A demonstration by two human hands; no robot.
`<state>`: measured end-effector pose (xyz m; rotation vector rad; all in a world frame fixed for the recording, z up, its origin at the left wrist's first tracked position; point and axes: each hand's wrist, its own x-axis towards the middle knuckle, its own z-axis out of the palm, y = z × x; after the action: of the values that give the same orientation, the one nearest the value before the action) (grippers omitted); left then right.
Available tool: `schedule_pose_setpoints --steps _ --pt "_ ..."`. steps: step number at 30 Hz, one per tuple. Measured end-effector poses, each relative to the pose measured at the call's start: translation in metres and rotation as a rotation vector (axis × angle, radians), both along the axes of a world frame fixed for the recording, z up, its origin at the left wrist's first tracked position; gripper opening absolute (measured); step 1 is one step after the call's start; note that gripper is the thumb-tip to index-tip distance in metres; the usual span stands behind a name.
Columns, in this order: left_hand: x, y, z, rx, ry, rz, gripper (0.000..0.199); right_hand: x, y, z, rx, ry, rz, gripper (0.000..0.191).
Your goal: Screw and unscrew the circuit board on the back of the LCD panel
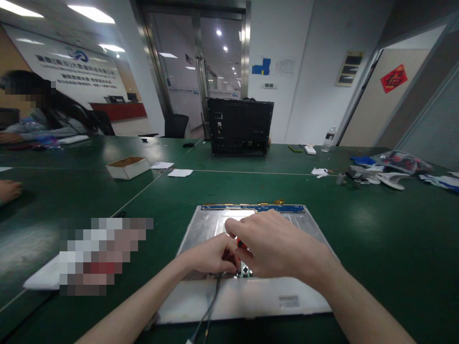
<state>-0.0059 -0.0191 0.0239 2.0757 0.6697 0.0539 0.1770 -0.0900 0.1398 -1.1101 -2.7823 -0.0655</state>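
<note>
A flat metal-backed panel (304,296) lies on the green table, with a blue circuit strip (283,209) along its far edge. My right hand (274,243) is closed around a red and black tool (242,244), mostly hidden by the fingers, over the panel's middle. Close beside it on the left, my left hand (218,253) has its fingers pressed together near a small metal part (245,271); what they hold, if anything, is hidden. Dark cables (215,298) run from under my left hand toward the near edge.
On the green table (358,229) stand a white box (129,168), a black monitor-like frame (240,126) and a bottle (328,139). Plastic bags and parts (376,174) lie at right. A person (53,105) sits at far left; another hand (10,191) rests nearer.
</note>
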Motion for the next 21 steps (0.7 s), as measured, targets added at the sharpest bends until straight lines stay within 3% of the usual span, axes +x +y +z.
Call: schedule_pose_setpoints --steps 5,14,21 --pt "-0.0023 -0.0020 -0.0032 0.077 -0.039 0.035 0.008 -0.0019 0.0014 -0.0007 0.000 -0.023 -0.033 0.015" --pt "0.0004 0.0004 -0.0071 0.041 -0.042 0.005 0.011 0.0012 -0.0009 0.0049 -0.072 0.003 0.034 0.014" --pt "-0.0007 -0.0001 -0.0053 0.055 -0.074 0.009 0.010 -0.0011 0.0029 0.0000 0.008 0.001 -0.035 0.014"
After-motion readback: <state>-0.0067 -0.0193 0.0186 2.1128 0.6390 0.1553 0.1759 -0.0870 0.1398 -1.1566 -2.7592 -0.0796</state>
